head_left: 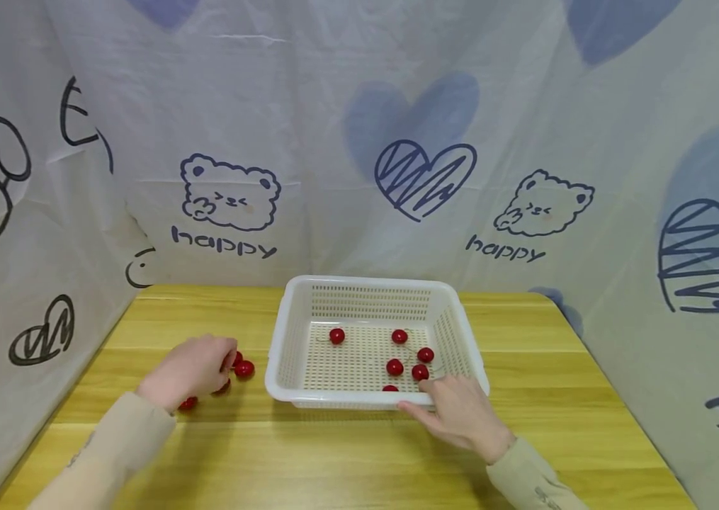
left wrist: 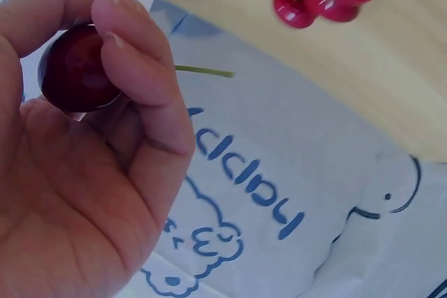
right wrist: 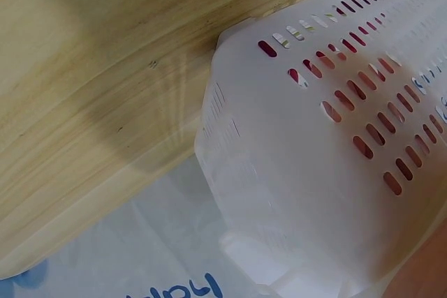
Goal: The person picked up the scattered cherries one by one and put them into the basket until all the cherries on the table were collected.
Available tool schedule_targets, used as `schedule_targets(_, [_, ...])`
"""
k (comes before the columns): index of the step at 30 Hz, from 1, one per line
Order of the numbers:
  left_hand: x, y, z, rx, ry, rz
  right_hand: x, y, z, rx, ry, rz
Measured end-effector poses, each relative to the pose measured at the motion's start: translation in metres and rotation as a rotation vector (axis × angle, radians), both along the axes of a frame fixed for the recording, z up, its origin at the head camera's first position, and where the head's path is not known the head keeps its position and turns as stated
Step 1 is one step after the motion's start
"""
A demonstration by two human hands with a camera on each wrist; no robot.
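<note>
In the left wrist view a dark red cherry (left wrist: 77, 78) sits between the thumb and curled fingers of my left hand (head_left: 196, 365), with a green stem (left wrist: 206, 71) sticking out beyond the fingers. Below and beside that hand, more cherries (head_left: 244, 369) lie on the table, partly hidden by it. My right hand (head_left: 461, 411) grips the near right rim of a white plastic basket (head_left: 359, 283), thumb outside and fingers inside. Several red cherries (head_left: 336, 336) lie spread on the basket's slotted floor, mostly toward the right. Red shows through slots in the basket wall (right wrist: 279, 109) in the right wrist view.
The wooden table (head_left: 333, 467) reaches back to a pale hanging cloth (head_left: 327, 142) printed with hearts, bears and lettering. This cloth also closes in the left and right sides. The basket stands near the table's far edge, right of the loose cherries.
</note>
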State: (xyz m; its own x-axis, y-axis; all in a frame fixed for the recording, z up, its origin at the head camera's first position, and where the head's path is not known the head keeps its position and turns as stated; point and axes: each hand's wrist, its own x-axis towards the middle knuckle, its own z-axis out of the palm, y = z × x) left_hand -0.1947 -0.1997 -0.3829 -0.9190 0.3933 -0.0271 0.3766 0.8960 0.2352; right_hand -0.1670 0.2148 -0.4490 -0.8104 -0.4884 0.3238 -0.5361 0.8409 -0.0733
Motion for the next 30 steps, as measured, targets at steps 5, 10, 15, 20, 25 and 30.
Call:
schedule_targets(5, [-0.012, 0.009, 0.017, 0.025, 0.011, -0.006, 0.000, 0.000, -0.001, 0.003, 0.000, -0.008])
schedule_targets(10, [-0.024, 0.024, 0.031, 0.049, 0.024, -0.032, 0.002, 0.001, -0.001, 0.003, -0.015, -0.023])
schedule_targets(15, [-0.036, 0.041, 0.043, 0.081, 0.056, -0.065, 0.003, 0.001, 0.000, -0.001, -0.013, -0.026])
schedule_targets(20, [-0.046, 0.058, 0.052, 0.076, 0.062, -0.081, 0.003, 0.001, -0.001, -0.006, -0.021, -0.025])
schedule_targets(25, [-0.059, 0.077, 0.056, 0.050, 0.062, -0.115, 0.002, 0.000, -0.002, 0.002, -0.016, -0.026])
schedule_targets(30, [-0.072, 0.097, 0.058, 0.048, 0.092, -0.156, 0.000, 0.000, -0.001, -0.002, 0.005, -0.011])
